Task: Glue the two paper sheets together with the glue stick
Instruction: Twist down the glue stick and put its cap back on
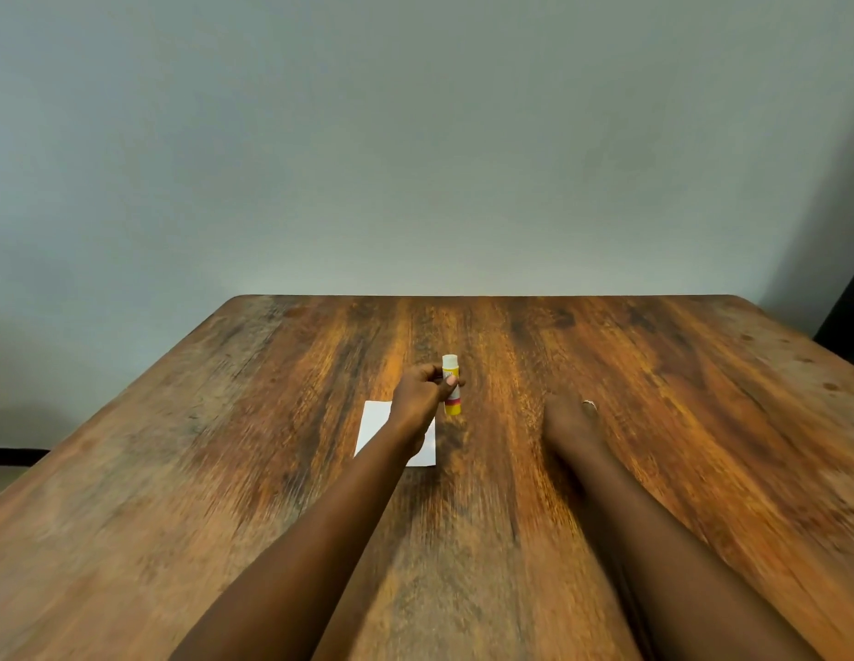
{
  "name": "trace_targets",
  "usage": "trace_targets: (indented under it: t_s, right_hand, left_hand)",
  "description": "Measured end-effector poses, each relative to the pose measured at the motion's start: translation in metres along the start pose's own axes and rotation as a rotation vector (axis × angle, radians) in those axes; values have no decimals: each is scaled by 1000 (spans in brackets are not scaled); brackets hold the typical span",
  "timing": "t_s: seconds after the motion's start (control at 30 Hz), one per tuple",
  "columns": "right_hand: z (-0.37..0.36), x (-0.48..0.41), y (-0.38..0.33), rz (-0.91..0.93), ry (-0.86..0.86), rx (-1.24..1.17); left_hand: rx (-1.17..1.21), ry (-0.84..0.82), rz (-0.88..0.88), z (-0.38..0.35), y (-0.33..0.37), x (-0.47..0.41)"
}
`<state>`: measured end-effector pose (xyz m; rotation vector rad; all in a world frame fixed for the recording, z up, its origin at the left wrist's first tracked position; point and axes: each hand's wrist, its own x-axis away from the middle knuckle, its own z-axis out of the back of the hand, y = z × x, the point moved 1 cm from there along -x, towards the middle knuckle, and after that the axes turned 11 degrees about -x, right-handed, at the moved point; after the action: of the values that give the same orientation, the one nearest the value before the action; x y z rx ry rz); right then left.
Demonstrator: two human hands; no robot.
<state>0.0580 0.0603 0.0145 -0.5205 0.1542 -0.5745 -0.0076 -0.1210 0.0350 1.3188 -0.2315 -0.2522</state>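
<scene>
A yellow glue stick [451, 369] with a white cap stands upright near the middle of the wooden table [272, 469]. My left hand [420, 393] grips it, thumb across its front. White paper [376, 424] lies flat under my left wrist, partly hidden by the arm; I cannot tell whether it is one sheet or two. My right hand [570, 419] rests flat on the table to the right, fingers straight, a ring on one finger, holding nothing.
The table's far edge [487, 296] meets a plain grey-green wall. A dark object [845, 317] stands beyond the table's right corner. The left table edge runs diagonally down to the lower left.
</scene>
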Motion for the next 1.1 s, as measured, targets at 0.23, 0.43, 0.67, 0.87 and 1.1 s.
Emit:
trace_targets:
  t_s: [0.23, 0.43, 0.67, 0.87, 1.1]
  right_hand:
    - [2, -1, -12, -9, 91, -356]
    - [13, -3, -57, 14, -115, -1331]
    - [3, 5, -82, 200, -178, -1481]
    - [1, 10, -85, 173, -235, -1471]
    - [15, 11, -89, 272, -235, -1225]
  left_hand:
    - [-90, -95, -42, 6, 2, 7]
    - [-138, -123, -98, 7, 2, 10]
    - [-116, -119, -75, 8, 2, 14]
    - [-115, -98, -57, 13, 3, 13]
    - [-199, -64, -100, 16, 4, 15]
